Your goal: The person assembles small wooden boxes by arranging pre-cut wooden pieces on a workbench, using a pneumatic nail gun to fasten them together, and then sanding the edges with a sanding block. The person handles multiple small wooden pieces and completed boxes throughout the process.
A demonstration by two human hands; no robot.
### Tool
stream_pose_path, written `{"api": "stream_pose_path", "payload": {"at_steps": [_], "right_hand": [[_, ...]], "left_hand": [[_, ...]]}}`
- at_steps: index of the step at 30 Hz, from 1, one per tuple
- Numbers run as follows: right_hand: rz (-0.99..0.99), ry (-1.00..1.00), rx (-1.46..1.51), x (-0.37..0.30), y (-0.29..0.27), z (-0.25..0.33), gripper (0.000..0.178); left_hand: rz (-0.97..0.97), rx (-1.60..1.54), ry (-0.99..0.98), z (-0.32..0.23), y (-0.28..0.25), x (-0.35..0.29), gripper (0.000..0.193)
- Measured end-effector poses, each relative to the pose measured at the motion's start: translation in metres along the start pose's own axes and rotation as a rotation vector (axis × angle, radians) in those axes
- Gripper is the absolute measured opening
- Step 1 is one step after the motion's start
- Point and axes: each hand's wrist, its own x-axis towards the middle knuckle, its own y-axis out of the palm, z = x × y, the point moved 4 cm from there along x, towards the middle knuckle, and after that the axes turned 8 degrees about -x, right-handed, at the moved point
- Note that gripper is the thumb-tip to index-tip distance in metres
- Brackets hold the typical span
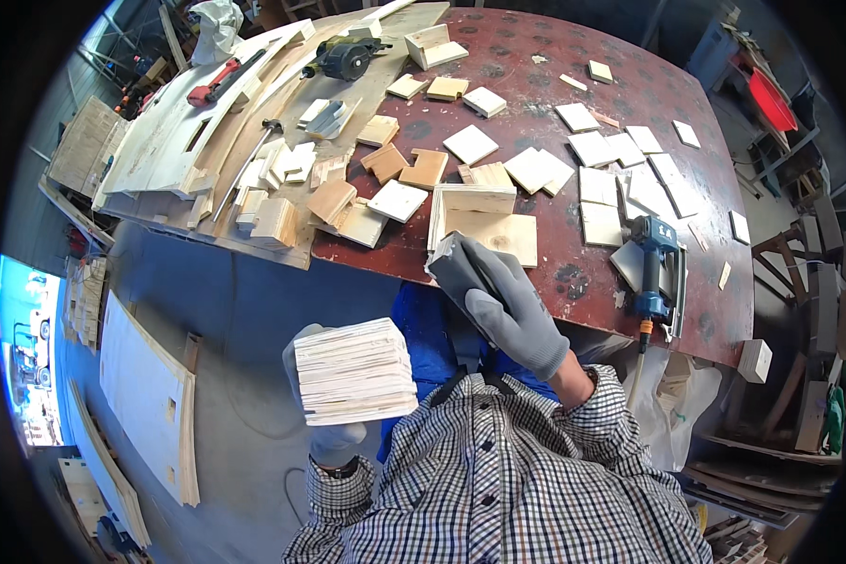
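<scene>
Left hand (334,434) in a grey work glove grasps a thick stack of pale thin plywood squares (355,371) from underneath, fingers wrapped behind it, edges of the sheets facing up. The stack sits low in the view, just off the near table edge, above the grey floor and close to the checked shirt (498,479).

Right hand (509,305), same grey glove, is clenched around a grey sanding block (449,266), which is pressed to the near edge of an open pale plywood box frame (484,221) standing on the dark red round table (555,141).

Right of the box, a blue pneumatic nail gun (656,273) lies on the table, hose hanging off the edge. Flat plywood squares (592,150) are scattered across the tabletop, some overlapping. Further left, a pile of small wood offcuts (273,221) rests on large plywood sheets, with a hammer (249,160) beside it. At the far edge, a dark green power tool (346,56) and a red hand tool (211,85).
</scene>
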Motion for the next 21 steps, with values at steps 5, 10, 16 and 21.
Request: {"api": "stream_pose_path", "payload": {"at_steps": [5, 10, 16, 21], "right_hand": [[0.223, 0.153, 0.691, 0.011, 0.029, 0.062, 0.067], [0.388, 0.216, 0.477, -0.007, 0.026, 0.052, 0.068], [0.274, 0.316, 0.796, -0.022, 0.016, 0.048, 0.073], [0.266, 0.213, 0.737, 0.012, 0.032, 0.052, 0.071]], "left_hand": [[0.136, -0.733, -0.059, 0.019, 0.032, -0.002, 0.112], [-0.24, -0.488, -0.101, 0.015, 0.023, -0.008, 0.117], [-0.232, -0.549, -0.095, 0.035, -0.002, -0.01, 0.081], [-0.139, -0.682, -0.069, 0.042, 0.029, -0.008, 0.075]]}}
